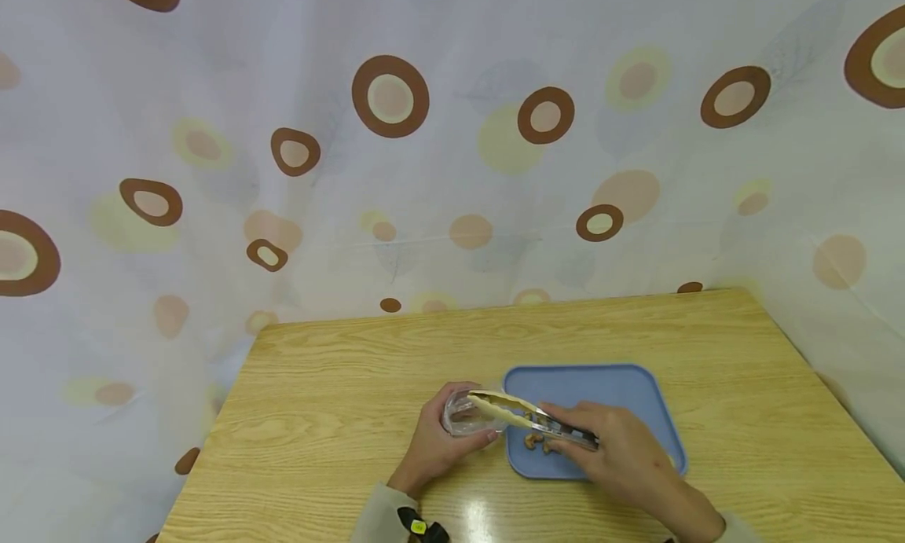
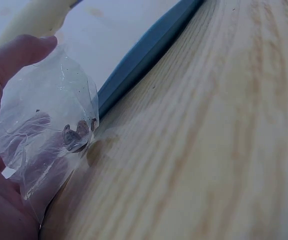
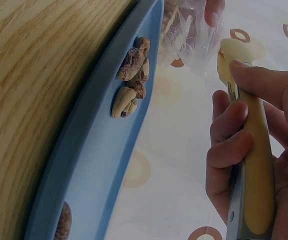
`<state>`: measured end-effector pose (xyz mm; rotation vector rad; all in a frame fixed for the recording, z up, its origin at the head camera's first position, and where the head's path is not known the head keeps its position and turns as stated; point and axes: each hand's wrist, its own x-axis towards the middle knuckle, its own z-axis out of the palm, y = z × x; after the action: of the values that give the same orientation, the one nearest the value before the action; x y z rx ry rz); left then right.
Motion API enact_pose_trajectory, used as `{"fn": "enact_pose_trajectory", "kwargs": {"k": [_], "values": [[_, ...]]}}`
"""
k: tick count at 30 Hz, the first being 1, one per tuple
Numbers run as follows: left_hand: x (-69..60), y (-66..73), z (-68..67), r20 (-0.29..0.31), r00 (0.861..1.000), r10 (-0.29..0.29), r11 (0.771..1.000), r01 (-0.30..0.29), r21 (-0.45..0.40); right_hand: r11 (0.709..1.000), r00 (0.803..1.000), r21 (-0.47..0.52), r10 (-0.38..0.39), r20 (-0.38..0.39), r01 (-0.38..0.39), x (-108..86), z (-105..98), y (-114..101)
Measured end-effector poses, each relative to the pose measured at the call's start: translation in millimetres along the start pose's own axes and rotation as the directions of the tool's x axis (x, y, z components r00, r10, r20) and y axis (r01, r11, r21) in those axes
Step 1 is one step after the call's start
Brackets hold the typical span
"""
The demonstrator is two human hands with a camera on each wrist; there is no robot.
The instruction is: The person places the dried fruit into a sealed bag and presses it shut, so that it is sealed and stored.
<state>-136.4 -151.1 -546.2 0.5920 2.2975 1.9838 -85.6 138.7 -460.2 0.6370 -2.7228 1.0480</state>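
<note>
A clear plastic bag [image 1: 463, 419] stands upright on the table, and my left hand [image 1: 437, 439] curls round its side. In the left wrist view a few brownish pieces [image 2: 75, 134] show inside the bag [image 2: 59, 95]. My right hand [image 1: 622, 456] grips metal tongs with cream tips [image 1: 509, 405]; the tips are over the bag's mouth. Whether they pinch anything cannot be told. Right of the bag lies a blue tray [image 1: 601, 382] with several brownish, nut-like pieces [image 3: 133, 70]. In the right wrist view the fingers of my right hand [image 3: 264, 135] wrap the tongs' handle [image 3: 258, 165].
The wooden table [image 1: 318, 401] extends to both sides of the tray and bag. Behind it hangs a pale sheet [image 1: 424, 174] with brown and yellow circles. Another dark piece [image 3: 63, 222] lies at the tray's near part in the right wrist view.
</note>
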Motion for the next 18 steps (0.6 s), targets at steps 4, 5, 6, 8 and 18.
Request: {"fn": "enact_pose_trajectory", "kwargs": {"k": [4, 5, 6, 8, 18], "values": [[0.2, 0.4, -1.2, 0.001, 1.000, -0.003, 1.000, 0.003, 0.012, 1.000, 1.000, -0.005, 0.003, 0.001, -0.003, -0.5, 1.5, 0.2], [0.3, 0.5, -1.4, 0.001, 1.000, -0.004, 1.000, 0.004, 0.016, 1.000, 1.000, -0.003, 0.003, -0.001, -0.003, -0.6, 1.8, 0.5], [0.2, 0.7, -1.6, 0.002, 1.000, -0.006, 1.000, 0.006, 0.018, 1.000, 1.000, 0.001, 0.002, -0.004, -0.002, -1.0, 2.0, 1.0], [0.4, 0.6, -1.7, 0.003, 1.000, -0.002, 1.000, 0.002, 0.030, 1.000, 1.000, 0.010, 0.005, -0.016, -0.005, -1.7, 2.2, 2.0], [-0.1, -1.0, 0.0, 0.003, 1.000, -0.016, 1.000, 0.016, 0.006, 0.999, 0.998, 0.044, 0.033, -0.052, -0.031, -7.5, 1.9, 9.3]]}}
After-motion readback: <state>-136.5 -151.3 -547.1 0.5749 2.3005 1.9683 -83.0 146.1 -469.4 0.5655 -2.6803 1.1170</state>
